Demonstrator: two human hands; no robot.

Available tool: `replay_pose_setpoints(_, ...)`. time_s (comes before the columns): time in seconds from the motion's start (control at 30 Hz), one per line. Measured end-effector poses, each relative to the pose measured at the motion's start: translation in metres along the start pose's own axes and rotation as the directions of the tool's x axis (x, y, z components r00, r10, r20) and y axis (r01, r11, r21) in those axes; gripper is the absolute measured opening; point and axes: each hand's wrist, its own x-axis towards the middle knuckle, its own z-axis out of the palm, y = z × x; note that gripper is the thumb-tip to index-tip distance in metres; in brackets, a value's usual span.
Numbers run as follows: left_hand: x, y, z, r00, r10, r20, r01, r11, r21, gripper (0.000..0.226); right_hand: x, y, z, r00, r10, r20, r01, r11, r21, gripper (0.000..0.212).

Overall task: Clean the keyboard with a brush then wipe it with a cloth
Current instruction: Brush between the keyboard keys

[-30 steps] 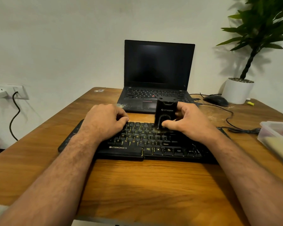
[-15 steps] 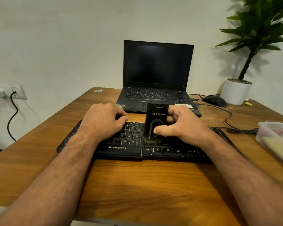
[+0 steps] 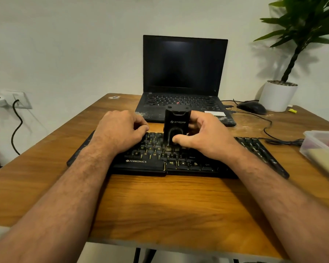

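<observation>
Brush point(image 3: 176, 128) upright on Zebronics keyboard point(image 3: 160, 158) mid-rows, gripped by right hand point(image 3: 203, 138), thumb across its front. Left hand point(image 3: 120, 131) at brush's 9 o'clock, fingers curled, resting on keys, on tabletop point(image 3: 169, 202).

Left hand point(image 3: 120, 130) curled, knuckles up; right hand point(image 3: 203, 138) gripping, thumb forward.

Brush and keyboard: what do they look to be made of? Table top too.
Brush: black body, looks like matte moulded plastic with a printed logo; bristles at its foot are blurred. Right hand grips it, left hand rests on the keys.
Keyboard: black, probably plastic, dull keycaps with yellowish legends.
Table: brown wood grain, faint sheen; solid wood or laminate, cannot tell.
</observation>
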Motion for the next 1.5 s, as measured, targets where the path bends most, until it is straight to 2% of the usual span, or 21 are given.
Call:
replay_pose_setpoints(0.07, 0.000, -0.001, 0.001, 1.000, -0.002, -0.009, 0.002, 1.000, -0.007, 0.018, -0.001, -0.001, -0.003, 1.000, -0.011, 0.003, 0.011, 1.000, 0.011, 0.046)
replay_pose_setpoints(0.17, 0.000, -0.002, 0.003, 0.999, 0.014, -0.036, -0.014, 1.000, -0.008, 0.017, -0.006, -0.003, -0.002, 0.985, -0.024, 0.170, -0.016, 0.973, 0.230, 0.049)
replay_pose_setpoints(0.23, 0.000, -0.002, 0.004, 0.999, 0.019, -0.036, -0.020, 1.000, -0.006, 0.017, -0.004, -0.002, 0.004, 0.990, -0.026, 0.137, -0.003, 0.978, 0.206, 0.046)
replay_pose_setpoints(0.33, 0.000, -0.001, 0.004, 0.999, 0.019, -0.029, -0.019, 1.000, -0.008, 0.017, 0.001, -0.002, 0.003, 1.000, 0.000, -0.026, 0.001, 0.999, 0.054, 0.042)
replay_pose_setpoints(0.37, 0.001, -0.002, 0.004, 0.999, 0.020, -0.033, -0.020, 1.000, -0.007, 0.017, 0.001, -0.001, 0.001, 1.000, 0.010, -0.022, -0.008, 0.997, 0.073, 0.042)
replay_pose_setpoints(0.47, 0.000, -0.001, 0.003, 0.999, 0.022, -0.037, -0.022, 1.000, -0.001, 0.018, -0.004, -0.003, 0.001, 0.991, -0.009, 0.130, -0.016, 0.981, 0.192, 0.044)
replay_pose_setpoints(0.63, 0.001, -0.001, 0.003, 0.999, 0.023, -0.030, -0.022, 1.000, 0.009, 0.018, -0.005, -0.002, 0.004, 0.987, -0.042, 0.155, -0.003, 0.961, 0.277, 0.044)
replay_pose_setpoints(0.8, 0.001, -0.001, 0.003, 0.999, 0.031, -0.017, -0.031, 1.000, 0.002, 0.019, -0.007, -0.006, -0.007, 0.961, -0.067, 0.268, 0.007, 0.975, 0.220, 0.041)
replay_pose_setpoints(0.93, 0.002, -0.002, 0.002, 1.000, 0.027, -0.017, -0.027, 1.000, 0.000, 0.019, -0.008, -0.003, -0.022, 0.960, -0.048, 0.277, -0.009, 0.980, 0.201, 0.040)
replay_pose_setpoints(1.1, -0.001, 0.000, 0.001, 1.000, 0.012, 0.009, -0.012, 1.000, -0.019, 0.014, -0.010, -0.013, -0.001, 0.969, -0.057, 0.240, 0.032, 0.994, 0.104, 0.036)
replay_pose_setpoints(1.23, 0.000, -0.002, 0.002, 1.000, 0.022, -0.005, -0.022, 1.000, -0.005, 0.018, -0.009, -0.009, -0.024, 0.959, 0.024, 0.282, -0.052, 0.994, 0.095, 0.036)
replay_pose_setpoints(1.5, 0.002, -0.002, 0.004, 0.999, 0.023, 0.025, -0.023, 0.999, -0.026, 0.020, -0.005, -0.002, -0.021, 0.985, 0.102, 0.143, -0.113, 0.991, 0.069, 0.043)
